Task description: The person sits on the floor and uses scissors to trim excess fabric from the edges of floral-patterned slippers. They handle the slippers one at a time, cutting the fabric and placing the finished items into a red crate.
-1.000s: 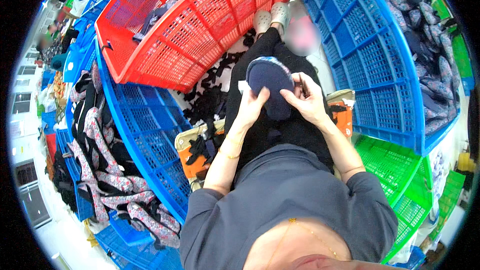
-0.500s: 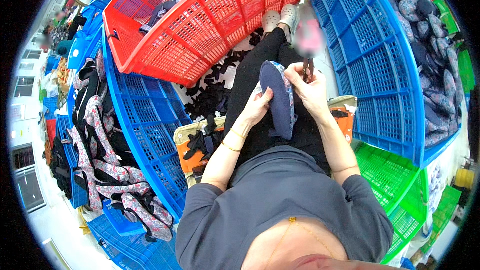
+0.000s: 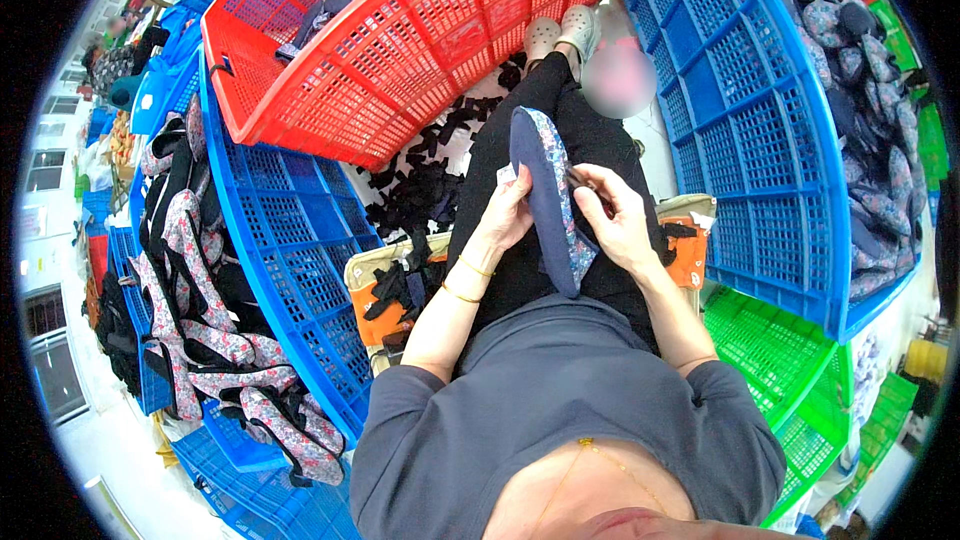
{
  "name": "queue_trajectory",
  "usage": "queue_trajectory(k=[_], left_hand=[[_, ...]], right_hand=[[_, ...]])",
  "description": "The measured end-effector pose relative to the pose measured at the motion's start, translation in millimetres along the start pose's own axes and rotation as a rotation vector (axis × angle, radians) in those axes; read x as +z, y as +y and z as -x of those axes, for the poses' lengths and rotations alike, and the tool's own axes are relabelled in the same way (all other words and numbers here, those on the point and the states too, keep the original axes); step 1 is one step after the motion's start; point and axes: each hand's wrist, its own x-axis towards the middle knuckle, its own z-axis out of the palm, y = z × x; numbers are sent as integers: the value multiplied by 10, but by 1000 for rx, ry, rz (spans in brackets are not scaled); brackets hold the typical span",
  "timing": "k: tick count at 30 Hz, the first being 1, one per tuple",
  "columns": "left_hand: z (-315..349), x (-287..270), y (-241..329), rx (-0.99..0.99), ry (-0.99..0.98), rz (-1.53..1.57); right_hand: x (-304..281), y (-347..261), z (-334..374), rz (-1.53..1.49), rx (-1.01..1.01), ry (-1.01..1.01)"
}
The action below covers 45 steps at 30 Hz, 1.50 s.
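fingers of the left hand grip one navy slipper, flowered side facing right; those of the right hand pinch one small dark thing, mostly hidden, at that side. slipper looks sewn together, handwork apparently unfinished; remainder unclear. beyond fingers: one red basket, two pale shoes. far right of them, slippers, too heaped to count.

I note a textile workshop. Over the remote feed, I observe blue crates holding floral fabric pieces. Black scraps litter the floor.
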Motion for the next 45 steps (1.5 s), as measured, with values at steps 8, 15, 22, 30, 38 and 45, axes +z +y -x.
queue_trajectory(k=[8, 15, 22, 30, 38, 45], left_hand=[[15, 1, -3, -6, -22, 9], [5, 46, 13, -23, -15, -15], [30, 84, -4, -14, 26, -68], [-160, 811, 832, 269, 245, -1120], [-455, 384, 2874, 1020, 326, -297], [-798, 516, 1313, 616, 129, -383]], right_hand=[[18, -24, -161, 50, -21, -21], [-121, -133, -242, 158, -36, -63], [-125, 71, -215, -89, 6, -24], [-363, 107, -195, -74, 161, -21], [-1550, -956, -319, 96, -80, 521], [-3588, -1737, 34, 1345, 306, 772]])
